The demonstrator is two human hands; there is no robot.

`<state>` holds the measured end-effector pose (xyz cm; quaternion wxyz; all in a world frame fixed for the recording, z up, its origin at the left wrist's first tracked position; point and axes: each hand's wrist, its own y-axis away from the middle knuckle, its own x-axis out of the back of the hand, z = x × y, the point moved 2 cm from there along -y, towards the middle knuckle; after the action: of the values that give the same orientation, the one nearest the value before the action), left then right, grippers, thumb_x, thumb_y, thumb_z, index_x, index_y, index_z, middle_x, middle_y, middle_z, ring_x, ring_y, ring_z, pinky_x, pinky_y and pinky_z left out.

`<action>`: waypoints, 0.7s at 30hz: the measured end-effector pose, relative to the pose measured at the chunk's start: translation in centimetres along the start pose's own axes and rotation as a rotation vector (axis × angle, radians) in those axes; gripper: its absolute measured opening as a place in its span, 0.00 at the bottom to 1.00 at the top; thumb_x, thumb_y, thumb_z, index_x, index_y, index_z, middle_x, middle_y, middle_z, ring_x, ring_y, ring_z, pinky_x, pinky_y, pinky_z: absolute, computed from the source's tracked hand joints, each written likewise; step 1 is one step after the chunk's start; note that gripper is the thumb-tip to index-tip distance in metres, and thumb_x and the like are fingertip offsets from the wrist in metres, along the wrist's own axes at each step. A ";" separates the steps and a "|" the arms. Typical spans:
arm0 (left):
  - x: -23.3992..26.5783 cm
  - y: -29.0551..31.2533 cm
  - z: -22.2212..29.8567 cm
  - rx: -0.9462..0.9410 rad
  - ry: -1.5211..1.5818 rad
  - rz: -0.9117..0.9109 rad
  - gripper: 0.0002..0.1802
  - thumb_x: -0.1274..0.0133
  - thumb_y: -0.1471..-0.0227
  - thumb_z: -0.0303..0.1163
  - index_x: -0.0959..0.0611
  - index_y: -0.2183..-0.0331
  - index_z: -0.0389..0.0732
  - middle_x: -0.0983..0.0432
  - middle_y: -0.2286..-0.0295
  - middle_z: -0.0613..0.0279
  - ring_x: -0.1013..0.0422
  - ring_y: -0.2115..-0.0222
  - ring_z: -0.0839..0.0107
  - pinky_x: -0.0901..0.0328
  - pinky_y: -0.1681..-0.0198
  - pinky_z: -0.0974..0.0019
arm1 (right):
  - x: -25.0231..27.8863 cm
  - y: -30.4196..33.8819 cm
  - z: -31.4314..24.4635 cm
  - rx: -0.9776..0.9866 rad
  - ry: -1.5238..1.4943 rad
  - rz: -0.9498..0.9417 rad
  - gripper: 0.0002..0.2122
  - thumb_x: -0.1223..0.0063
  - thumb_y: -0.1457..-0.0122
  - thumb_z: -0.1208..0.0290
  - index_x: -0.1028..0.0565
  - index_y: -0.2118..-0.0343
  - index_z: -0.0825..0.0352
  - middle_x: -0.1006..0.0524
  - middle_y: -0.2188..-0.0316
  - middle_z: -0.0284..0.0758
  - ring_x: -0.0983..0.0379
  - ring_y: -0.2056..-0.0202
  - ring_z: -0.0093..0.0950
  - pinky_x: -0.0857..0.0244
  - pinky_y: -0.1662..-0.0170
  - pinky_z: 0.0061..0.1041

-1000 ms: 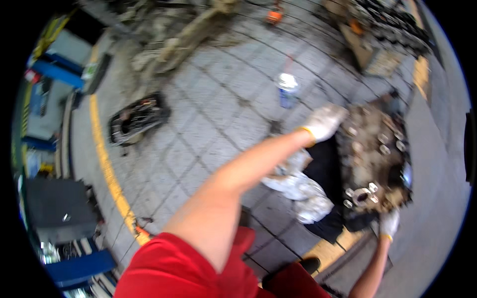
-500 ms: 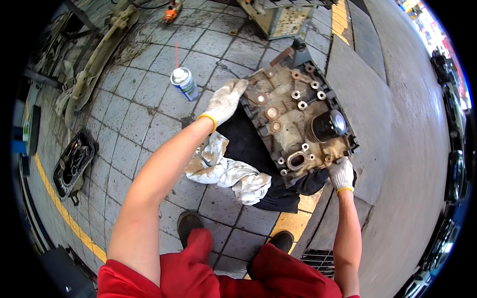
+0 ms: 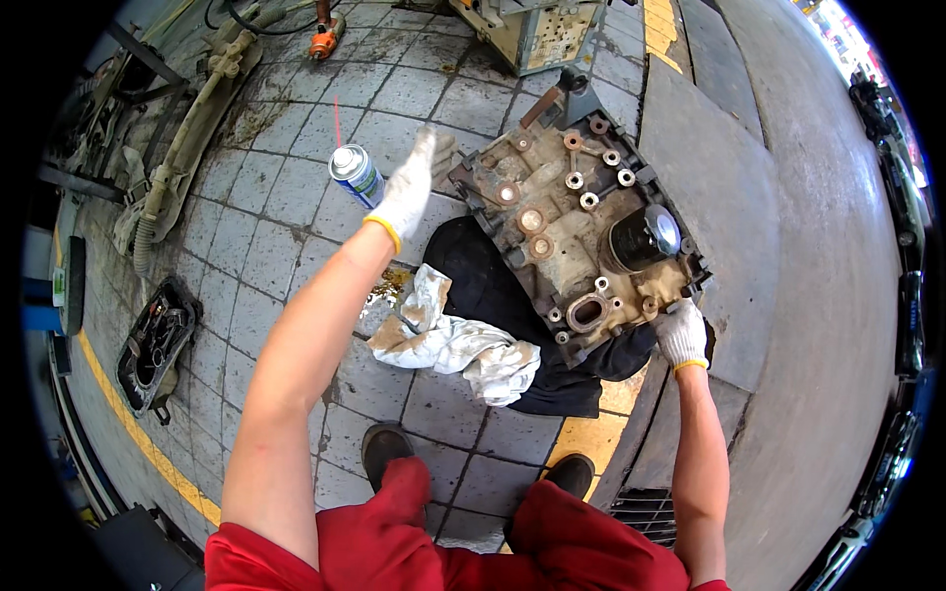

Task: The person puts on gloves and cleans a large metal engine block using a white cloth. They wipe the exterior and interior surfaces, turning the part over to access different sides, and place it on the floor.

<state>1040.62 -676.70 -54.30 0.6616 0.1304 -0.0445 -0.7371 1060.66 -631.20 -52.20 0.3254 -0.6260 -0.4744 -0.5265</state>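
Observation:
An engine block (image 3: 567, 222), dirty tan with a dark rim, rests on a black cloth (image 3: 463, 266) on the tiled floor. A black cylindrical oil filter (image 3: 639, 239) stands out from its side. My right hand (image 3: 682, 335), in a white knit glove, is closed on the block's near right corner; its fingertips are partly hidden. My left hand (image 3: 412, 185), also gloved, is off the block, fingers stretched out beside its left corner. Just left of that hand stands a blue and white spray can (image 3: 357, 175) with a red straw. A stained white rag (image 3: 458, 345) lies nearest to me.
An oily black pan (image 3: 158, 345) lies on the floor at the left. Large metal parts (image 3: 182, 148) fill the far left. An orange-ended tool (image 3: 323, 41) and a metal stand (image 3: 552, 39) are at the back. A floor grate (image 3: 645, 517) sits near my right leg.
My left hand has let go of the block's left edge and moved left, its fingers straightening. My right hand stays on the near right corner. The view has shifted slightly.

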 end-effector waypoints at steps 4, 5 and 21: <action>0.3 0.3 2.2 0.003 0.327 -0.111 0.53 0.73 0.32 0.72 0.36 0.31 0.32 0.37 0.32 0.44 0.42 0.31 0.53 0.52 0.25 0.53 | -0.1 0.1 0.0 0.046 -0.028 0.035 0.17 0.30 0.49 0.66 0.22 0.61 0.69 0.17 0.67 0.52 0.19 0.60 0.52 0.25 0.57 0.44; 0.2 0.4 2.6 0.024 0.353 -0.113 0.54 0.74 0.32 0.72 0.37 0.31 0.30 0.37 0.33 0.42 0.41 0.31 0.52 0.51 0.26 0.53 | 0.0 0.2 0.0 0.056 -0.052 0.038 0.17 0.30 0.49 0.66 0.22 0.60 0.69 0.17 0.67 0.52 0.19 0.61 0.52 0.25 0.57 0.44; 1.6 1.4 6.9 -0.141 0.345 -0.021 0.49 0.65 0.30 0.67 0.28 0.39 0.25 0.26 0.43 0.38 0.28 0.41 0.51 0.38 0.32 0.51 | 1.2 0.3 -1.3 -0.028 -0.036 -0.030 0.22 0.30 0.48 0.62 0.21 0.52 0.67 0.16 0.61 0.53 0.19 0.56 0.52 0.25 0.53 0.44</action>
<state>1040.07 -679.18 -47.59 0.6591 0.2085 0.1230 -0.7121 1060.49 -632.21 -50.69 0.3002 -0.6326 -0.4821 -0.5266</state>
